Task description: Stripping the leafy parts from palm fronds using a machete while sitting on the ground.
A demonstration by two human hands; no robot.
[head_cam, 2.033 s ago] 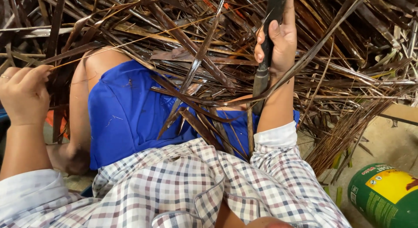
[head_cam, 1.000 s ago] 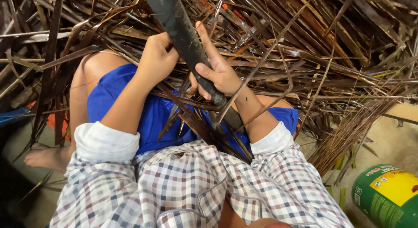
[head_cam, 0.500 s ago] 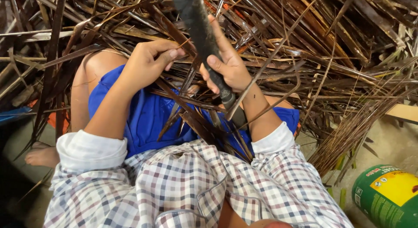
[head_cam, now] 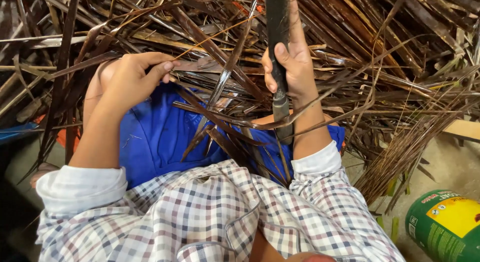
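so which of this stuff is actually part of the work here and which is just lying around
In use:
- long dark-bladed knife, gripped in the right hand
- thin brown dried leaf strip, pinched by the left hand
- heap of dry brown palm-leaf strips over the lap

Lying about:
- green can with a yellow label, on the floor at lower right
- pale wooden plank

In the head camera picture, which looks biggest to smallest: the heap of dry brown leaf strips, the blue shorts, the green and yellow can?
1. Heap of dry brown leaf strips, filling the top of the picture.
2. Blue shorts.
3. Green and yellow can, partly cut off at the corner, so its full size is unsure.
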